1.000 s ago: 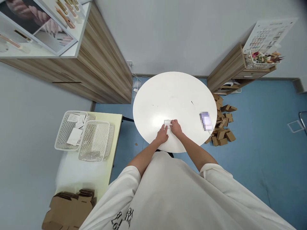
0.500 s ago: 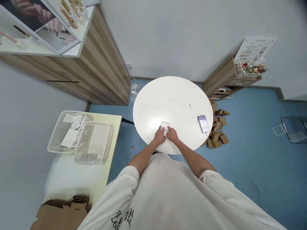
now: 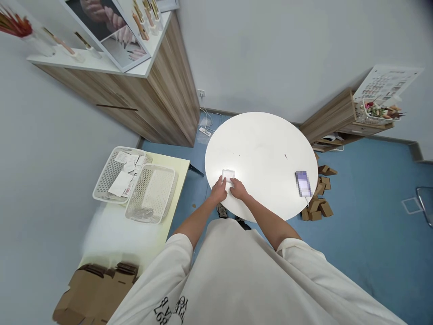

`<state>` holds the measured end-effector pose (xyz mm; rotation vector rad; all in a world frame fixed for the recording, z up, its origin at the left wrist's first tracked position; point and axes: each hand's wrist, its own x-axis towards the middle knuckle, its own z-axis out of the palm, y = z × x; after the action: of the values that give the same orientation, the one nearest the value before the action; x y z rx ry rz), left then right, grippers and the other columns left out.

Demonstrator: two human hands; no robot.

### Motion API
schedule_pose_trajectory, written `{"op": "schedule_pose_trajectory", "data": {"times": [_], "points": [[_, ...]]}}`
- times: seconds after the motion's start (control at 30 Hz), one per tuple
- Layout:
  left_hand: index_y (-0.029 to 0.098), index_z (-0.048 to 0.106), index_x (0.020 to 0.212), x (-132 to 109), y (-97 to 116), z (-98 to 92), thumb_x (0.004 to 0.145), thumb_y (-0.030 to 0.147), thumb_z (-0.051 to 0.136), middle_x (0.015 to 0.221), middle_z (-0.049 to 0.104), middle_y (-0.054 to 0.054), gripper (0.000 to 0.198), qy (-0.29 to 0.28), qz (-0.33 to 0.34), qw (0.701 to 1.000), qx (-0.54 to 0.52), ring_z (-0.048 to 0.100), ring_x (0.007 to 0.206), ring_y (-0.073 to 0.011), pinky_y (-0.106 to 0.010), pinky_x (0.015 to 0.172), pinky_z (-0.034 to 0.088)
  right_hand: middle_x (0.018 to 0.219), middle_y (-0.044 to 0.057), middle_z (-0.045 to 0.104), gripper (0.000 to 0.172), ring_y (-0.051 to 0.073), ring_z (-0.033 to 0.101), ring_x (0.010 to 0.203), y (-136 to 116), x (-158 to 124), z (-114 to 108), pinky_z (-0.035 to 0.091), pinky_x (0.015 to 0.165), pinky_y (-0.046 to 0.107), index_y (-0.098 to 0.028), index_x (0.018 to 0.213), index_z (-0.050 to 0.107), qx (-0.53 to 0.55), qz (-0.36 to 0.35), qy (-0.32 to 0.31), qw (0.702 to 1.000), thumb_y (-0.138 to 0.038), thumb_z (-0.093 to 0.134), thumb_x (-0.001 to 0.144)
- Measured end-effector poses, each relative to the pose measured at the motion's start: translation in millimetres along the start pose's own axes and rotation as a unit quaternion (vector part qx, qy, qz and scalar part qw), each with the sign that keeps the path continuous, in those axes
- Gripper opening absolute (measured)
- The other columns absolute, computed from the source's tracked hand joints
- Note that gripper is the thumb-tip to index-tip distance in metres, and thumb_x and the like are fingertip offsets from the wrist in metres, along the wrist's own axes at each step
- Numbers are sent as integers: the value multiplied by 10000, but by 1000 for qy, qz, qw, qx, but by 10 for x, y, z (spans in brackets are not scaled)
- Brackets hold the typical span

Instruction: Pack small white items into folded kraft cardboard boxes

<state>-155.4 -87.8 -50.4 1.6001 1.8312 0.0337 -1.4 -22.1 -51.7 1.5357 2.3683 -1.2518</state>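
A small flat white packet (image 3: pixel 228 174), with a paler rim, lies near the front left of the round white table (image 3: pixel 260 144); its exact kind is too small to tell. My left hand (image 3: pixel 219 191) grips its near left corner, the fingers pointing forward. At the near right corner, my right hand (image 3: pixel 238 189) has its fingertips pressed to the edge, the other fingers curled under. Both hands rest low over the tabletop, and the undersides of the fingers are hidden.
A phone (image 3: pixel 303 183) with a cable lies at the table's right. Brown cardboard boxes (image 3: pixel 318 205) are heaped on the floor beyond. To the left, a side table (image 3: pixel 181 174) carries two white baskets (image 3: pixel 150 194) and flattened cardboard (image 3: pixel 98 293). A wooden cabinet (image 3: pixel 176 90) stands behind.
My view has swung left, so the room appears shifted right. The packet sits nearer the table's left side, and my fingers have drawn back to its near edge.
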Motion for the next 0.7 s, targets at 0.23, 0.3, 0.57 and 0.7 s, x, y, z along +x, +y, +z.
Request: {"op": "schedule_pose_trajectory", "data": {"times": [0.23, 0.3, 0.57, 0.7], "points": [[205, 177, 1589, -105, -7, -113, 901, 269, 484, 1682, 34, -123, 756, 47, 13, 999, 0, 358, 1430, -369, -457, 1074, 410, 1586, 153, 324, 690, 292, 328, 1453, 30, -200, -111, 321, 1168, 428, -158, 1512, 401, 7, 23, 19, 1000, -300, 605, 868], [192, 181, 1587, -185, 42, -122, 908, 256, 468, 1678, 54, -132, 740, 74, 16, 997, 2, 372, 1419, -365, -454, 1068, 417, 1560, 151, 362, 638, 283, 363, 1428, 55, -311, -171, 326, 1162, 426, -163, 1494, 422, 3, 20, 38, 999, -305, 573, 891], [173, 189, 1581, -727, 296, 52, 937, 282, 430, 1675, 66, -148, 696, 147, 15, 989, -15, 331, 1449, -357, -477, 1112, 369, 1451, 137, 471, 486, 259, 453, 1338, 111, -871, -323, 371, 1123, 400, -177, 1412, 506, -24, -18, 110, 993, -263, 468, 935], [177, 176, 1584, -1147, 437, 268, 958, 308, 412, 1674, 76, -148, 682, 169, -1, 985, -36, 304, 1465, -359, -492, 1120, 354, 1428, 116, 483, 467, 253, 470, 1312, 146, -1235, -220, 397, 1098, 404, -207, 1404, 505, -16, -63, 140, 988, -270, 445, 944]]}}
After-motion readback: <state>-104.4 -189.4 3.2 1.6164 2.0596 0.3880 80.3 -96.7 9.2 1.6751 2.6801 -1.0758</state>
